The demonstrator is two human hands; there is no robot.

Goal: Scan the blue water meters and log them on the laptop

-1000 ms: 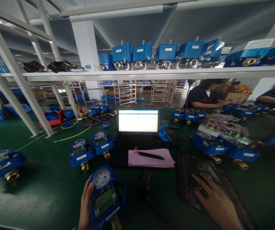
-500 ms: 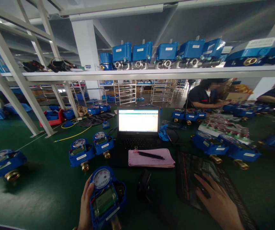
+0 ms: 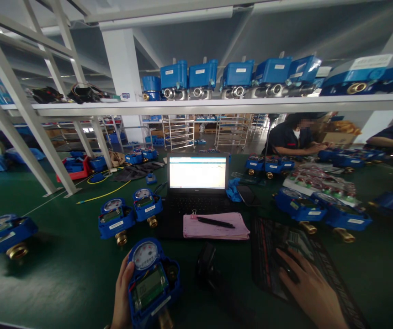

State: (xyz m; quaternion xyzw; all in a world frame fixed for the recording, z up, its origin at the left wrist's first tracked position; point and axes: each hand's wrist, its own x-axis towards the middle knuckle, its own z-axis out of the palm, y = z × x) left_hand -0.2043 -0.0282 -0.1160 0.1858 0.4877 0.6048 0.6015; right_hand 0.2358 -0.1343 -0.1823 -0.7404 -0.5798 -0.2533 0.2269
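Note:
At the bottom of the view, my left hand (image 3: 124,288) grips the left side of a blue water meter (image 3: 153,285), whose round dial and small display face up. My right hand (image 3: 308,283) rests over a black computer mouse (image 3: 290,269) on a dark patterned mouse pad (image 3: 268,274). Between the two hands lies a black handheld scanner (image 3: 208,267). Behind it, a stack of pink papers (image 3: 213,230) with a binder clip and dark pens (image 3: 216,222) covers the front of an open laptop (image 3: 197,173). The laptop's screen is lit.
More water meters stand on the green table (image 3: 62,283), left (image 3: 6,235) and right (image 3: 342,214) of the laptop. A phone (image 3: 247,195) lies beside a blue crumpled cloth (image 3: 233,190). Overhead, a shelf (image 3: 196,108) carries a row of blue meters. Across the table sits a co-worker (image 3: 292,137).

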